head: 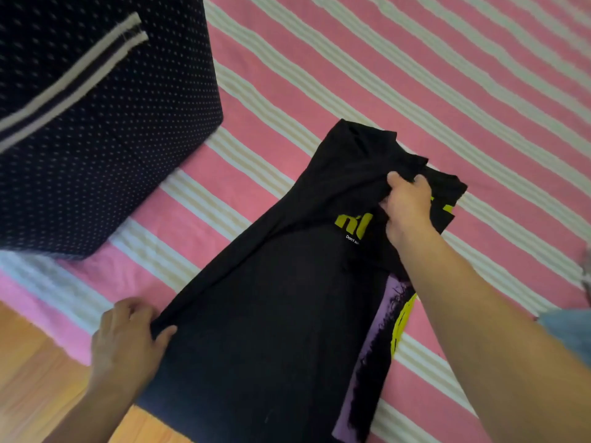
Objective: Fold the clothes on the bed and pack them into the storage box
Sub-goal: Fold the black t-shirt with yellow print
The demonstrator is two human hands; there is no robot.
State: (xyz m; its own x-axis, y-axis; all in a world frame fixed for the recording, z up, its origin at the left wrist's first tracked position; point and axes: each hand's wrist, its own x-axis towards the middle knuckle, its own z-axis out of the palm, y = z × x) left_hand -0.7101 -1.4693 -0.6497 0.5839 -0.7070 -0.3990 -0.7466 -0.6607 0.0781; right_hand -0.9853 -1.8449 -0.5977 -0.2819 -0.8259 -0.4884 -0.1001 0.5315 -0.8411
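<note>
On the bed, near its edge, we've got both hands on a black t-shirt (271, 314). Our right hand (407, 209) is closed w/ fingers curled into a bunch of fabric up near the collar/shoulder area, thumb on top, knuckles toward us. Our left hand (128, 337) pinches the shirt's lower left edge btw thumb and fingers, so that edge runs taut in a straight line from hand to hand.

Shirt lies lengthwise, approx. diagonal across the view, w/ one black side folded over the front. Part of the print still shows: yellow-green lettering (350, 222) just left of our right hand w/ small white text under it, too small to read in full, plus a purple patch (371, 362) and a yellow curved shape (401, 324) along the right side, under our right forearm. Bottom of the shirt hangs past the bed edge, over the wooden floor (35, 378).

Bed sheet (415, 75) is pink w/ white and beige stripes. Storage box (105, 123) sits on the bed at upper left, apart from the shirt: dark navy fabric w/ small white dots and a pale double strap handle (73, 78) on its side. We can't see inside it. At far right edge, a bit of light blue cloth (572, 330), mostly cut off.
</note>
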